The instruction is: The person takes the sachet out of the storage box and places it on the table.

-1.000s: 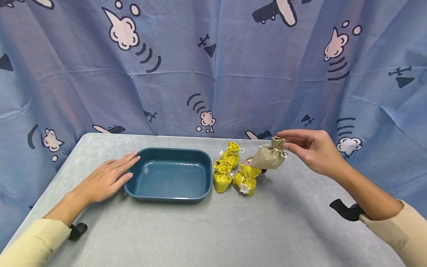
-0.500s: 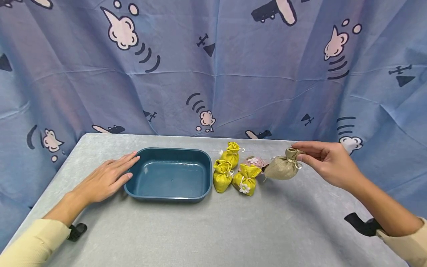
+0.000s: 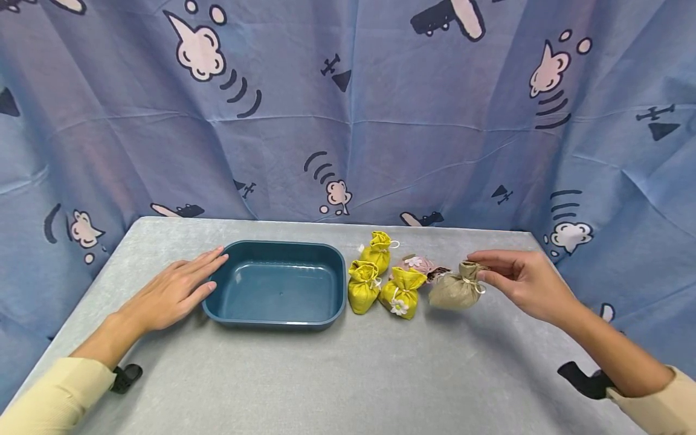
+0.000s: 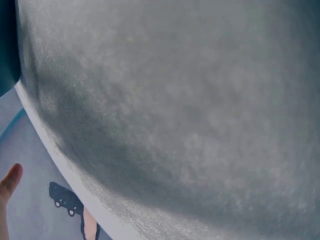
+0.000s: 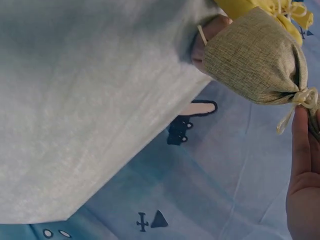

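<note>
My right hand point(image 3: 519, 281) pinches the gathered neck of a beige drawstring pouch point(image 3: 454, 292), which tilts with its full end to the left, low over the table. In the right wrist view the pouch point(image 5: 257, 57) shows a white cord tied in a bow at the fingertips. My left hand point(image 3: 176, 288) lies with straight fingers at the left rim of a blue plastic basin point(image 3: 274, 326). Left of the beige pouch stand yellow pouches, one with a white flower point(image 3: 399, 296), one nearer the basin point(image 3: 362, 293) and one behind point(image 3: 377, 252). A pink pouch point(image 3: 418, 264) lies behind them.
The pouches sit on a grey cloth-covered table point(image 3: 348, 380), close to the basin's right wall. A blue patterned curtain point(image 3: 348, 109) hangs along the table's back edge. Black straps show at both wrists.
My right hand has carried the beige pouch to the right and down, away from over the pink pouch, which now shows. My left hand, the basin and the yellow pouches have stayed put.
</note>
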The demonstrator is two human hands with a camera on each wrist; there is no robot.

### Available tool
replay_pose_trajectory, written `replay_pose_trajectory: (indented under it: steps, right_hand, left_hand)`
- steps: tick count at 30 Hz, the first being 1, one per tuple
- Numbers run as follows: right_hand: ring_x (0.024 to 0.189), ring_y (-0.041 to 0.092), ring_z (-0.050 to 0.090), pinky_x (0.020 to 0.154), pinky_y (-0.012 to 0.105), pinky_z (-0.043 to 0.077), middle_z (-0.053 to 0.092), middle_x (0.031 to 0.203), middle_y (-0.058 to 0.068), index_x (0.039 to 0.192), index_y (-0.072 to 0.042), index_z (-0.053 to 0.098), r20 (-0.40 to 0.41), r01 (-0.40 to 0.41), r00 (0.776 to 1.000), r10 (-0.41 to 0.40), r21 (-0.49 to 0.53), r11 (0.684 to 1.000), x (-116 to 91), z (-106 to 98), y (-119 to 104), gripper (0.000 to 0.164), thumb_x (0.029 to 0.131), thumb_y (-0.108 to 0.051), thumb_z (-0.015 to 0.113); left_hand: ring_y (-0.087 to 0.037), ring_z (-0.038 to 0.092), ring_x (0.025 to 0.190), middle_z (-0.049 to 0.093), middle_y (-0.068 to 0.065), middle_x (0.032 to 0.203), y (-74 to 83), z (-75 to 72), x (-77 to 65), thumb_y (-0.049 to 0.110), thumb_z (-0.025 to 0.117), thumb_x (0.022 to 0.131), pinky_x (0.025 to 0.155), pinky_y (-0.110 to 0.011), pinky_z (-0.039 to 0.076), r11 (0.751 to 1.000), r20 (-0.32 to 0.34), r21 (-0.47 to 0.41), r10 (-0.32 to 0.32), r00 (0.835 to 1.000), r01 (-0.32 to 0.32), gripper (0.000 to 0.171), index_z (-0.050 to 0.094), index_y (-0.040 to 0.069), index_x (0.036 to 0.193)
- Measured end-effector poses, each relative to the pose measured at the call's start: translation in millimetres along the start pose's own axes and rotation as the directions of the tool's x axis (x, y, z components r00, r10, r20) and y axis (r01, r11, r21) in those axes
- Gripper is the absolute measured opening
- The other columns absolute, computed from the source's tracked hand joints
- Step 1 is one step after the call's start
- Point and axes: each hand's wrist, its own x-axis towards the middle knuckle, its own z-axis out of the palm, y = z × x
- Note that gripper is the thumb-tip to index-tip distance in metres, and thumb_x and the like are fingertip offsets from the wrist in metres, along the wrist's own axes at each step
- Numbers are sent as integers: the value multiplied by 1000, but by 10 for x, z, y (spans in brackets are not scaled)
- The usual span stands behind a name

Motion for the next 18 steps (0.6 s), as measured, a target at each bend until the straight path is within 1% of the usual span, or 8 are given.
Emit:
replay_pose_trajectory:
  steps: [7, 9, 18]
  right_hand:
    - [93, 2, 70, 72, 19, 56, 73, 107, 15, 115, 6, 70, 14, -4, 1000, 3, 37, 999, -41, 141, 90, 29, 87, 12, 68]
    - [93, 2, 70, 72, 19, 56, 72, 107, 19, 115, 6, 70, 19, -2, 1000, 2, 42, 999, -47, 186, 115, 29, 87, 12, 68]
    - [94, 2, 69, 72, 19, 56, 72, 110, 20, 116, 6, 70, 37, -37, 999, 35, 40, 999, -66, 357, 231, 28, 88, 9, 68]
  left_hand:
    - [-32, 42, 139, 37, -12, 157, 1, -4, -1, 21, 54, 102, 101, -53, 36, 1000, 6, -3, -8, 1000, 8, 53, 42, 9, 152]
    - [-32, 42, 139, 37, -11, 158, 1, -6, -3, 21, 54, 102, 101, -53, 36, 1000, 9, -4, -9, 1000, 9, 53, 41, 9, 152]
    - [-32, 42, 140, 37, -12, 158, -2, 3, 0, 22, 54, 103, 101, -54, 36, 1000, 11, -3, -12, 1000, 12, 54, 41, 9, 153]
